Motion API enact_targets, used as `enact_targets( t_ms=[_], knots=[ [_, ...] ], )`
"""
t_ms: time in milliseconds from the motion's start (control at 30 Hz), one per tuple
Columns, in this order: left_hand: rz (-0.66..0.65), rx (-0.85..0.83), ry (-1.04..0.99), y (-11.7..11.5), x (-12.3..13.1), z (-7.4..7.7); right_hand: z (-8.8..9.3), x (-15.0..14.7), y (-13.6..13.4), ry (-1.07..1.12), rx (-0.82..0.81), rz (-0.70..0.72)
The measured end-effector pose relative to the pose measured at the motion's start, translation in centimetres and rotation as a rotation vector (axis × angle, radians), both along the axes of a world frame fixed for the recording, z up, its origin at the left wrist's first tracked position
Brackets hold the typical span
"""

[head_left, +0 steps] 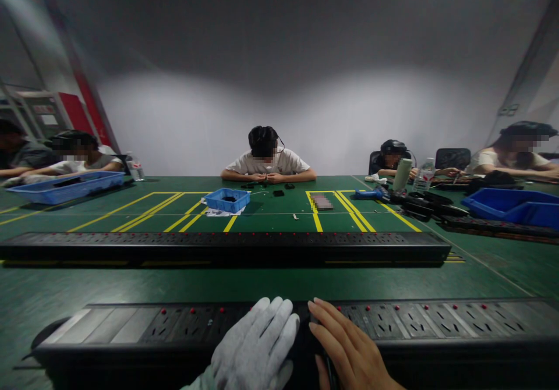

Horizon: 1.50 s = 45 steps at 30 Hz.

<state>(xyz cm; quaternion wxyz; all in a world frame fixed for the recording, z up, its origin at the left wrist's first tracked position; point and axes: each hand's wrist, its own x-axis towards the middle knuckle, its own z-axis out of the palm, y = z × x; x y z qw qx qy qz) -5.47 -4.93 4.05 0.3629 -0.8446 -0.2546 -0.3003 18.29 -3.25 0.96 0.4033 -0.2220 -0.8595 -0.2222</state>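
A long black power strip (pixel 414 323) with red switches lies across the near edge of the green table (pixel 244 285). My left hand (pixel 255 346), in a white glove, rests flat on its middle with the fingers stretched out. My bare right hand (pixel 349 346) lies flat beside it on the same strip, fingers together and extended. Neither hand grips anything that shows.
A second long black power strip (pixel 218 245) lies farther back. Beyond it sit a small blue tray (pixel 227 199), a big blue tray (pixel 65 186) at left and a blue bin (pixel 515 205) at right. Several people sit around the far side of the table.
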Motion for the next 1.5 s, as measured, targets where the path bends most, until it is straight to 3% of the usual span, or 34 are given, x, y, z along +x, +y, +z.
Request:
enact_targets(
  t_ms=[1500],
  knots=[
    [0.001,0.019,-0.010,0.24,0.14,-0.02,-0.42,0.10,0.31,-0.011,-0.027,0.015]
  ],
)
